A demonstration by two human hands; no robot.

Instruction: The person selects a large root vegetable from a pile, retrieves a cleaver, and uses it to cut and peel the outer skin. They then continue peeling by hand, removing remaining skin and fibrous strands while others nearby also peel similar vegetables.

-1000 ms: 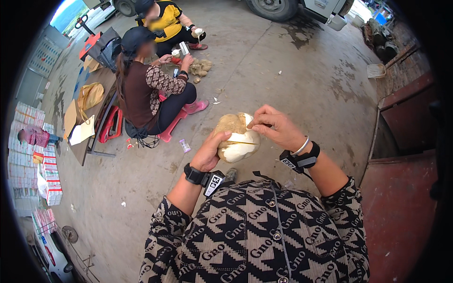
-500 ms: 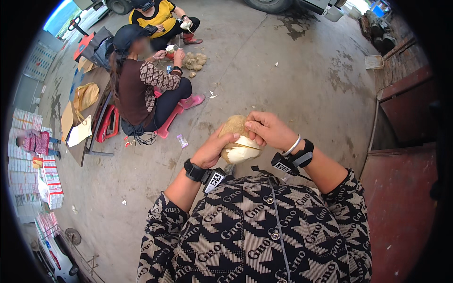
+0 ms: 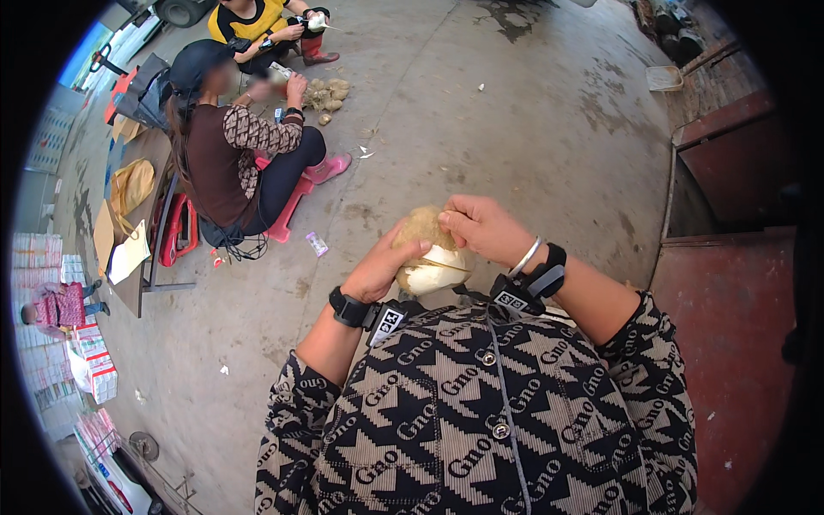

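Note:
In front of my chest I hold a large round jicama (image 3: 435, 273), its lower part bare and white and its upper part covered in tan, fibrous skin. My left hand (image 3: 383, 263) wraps its left side, the thumb lying across the top near the edge of the skin. Fingers of my right hand (image 3: 487, 230) pinch the tan skin (image 3: 422, 225) at the upper right of the root. A thin line crosses the white flesh below the skin edge. My right fingertips are partly hidden behind the hand.
At the upper left a person in a dark cap (image 3: 221, 142) sits on a pink stool, and another in a yellow top (image 3: 253, 26) squats behind; both handle white roots. Tan roots (image 3: 326, 93) lie piled beside them. A bench (image 3: 142, 257) stands left; a red metal panel (image 3: 730, 369) is at right.
The view has shifted, so the background people sit further left and higher. My right hand has risen slightly against the jicama, still pinching the skin; my left keeps its hold.

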